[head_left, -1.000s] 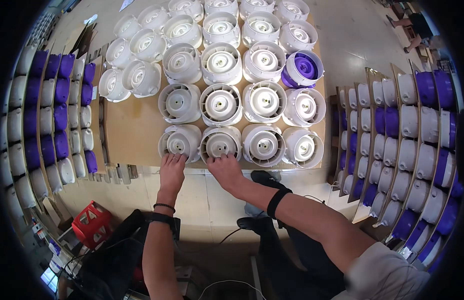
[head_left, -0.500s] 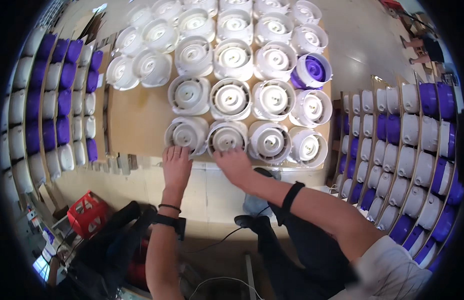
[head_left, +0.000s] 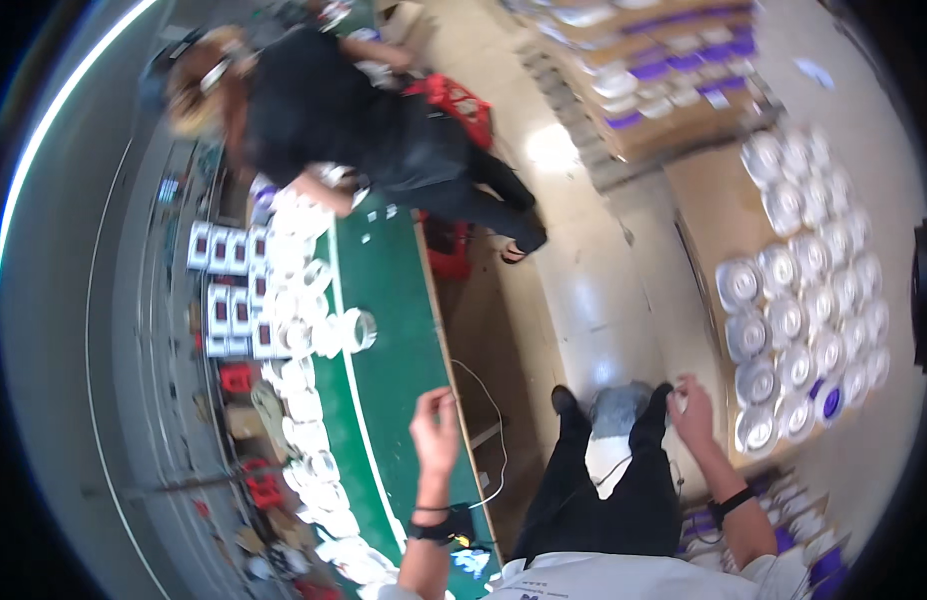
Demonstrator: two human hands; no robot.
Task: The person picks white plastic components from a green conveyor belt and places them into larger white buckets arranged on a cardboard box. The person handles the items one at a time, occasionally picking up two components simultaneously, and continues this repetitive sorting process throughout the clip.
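Both my hands have come away from the two white housings at the board's near edge, where my fingertips were half a second ago; they are now wide apart, and my view has swung to take in a green desk (head_left: 384, 300) on my left.

My left hand (head_left: 435, 435) is in the air at the desk's right edge, fingers loosely curled, thumb near the forefinger. I can't tell whether anything small is pinched there. My right hand (head_left: 692, 415) hangs just off the left edge of the brown board (head_left: 706, 205), near its lower left corner, fingers bent in and partly closed; blur hides whether they hold something.

The white housings (head_left: 789, 320) stand in rows over the board's right part, the closest ones just beside my right hand but apart from it. One purple housing (head_left: 832, 403) sits in the row along the board's lower edge.

On the desk, a white ring-shaped part (head_left: 360, 329) lies nearer the left edge, beyond my left hand, beside a crowd of white parts (head_left: 304, 405) running down that side. White boxes (head_left: 229, 265) are stacked along the left edge. A co-worker in black (head_left: 329, 115) bends over the desk's far end, next to a red basket (head_left: 459, 105).
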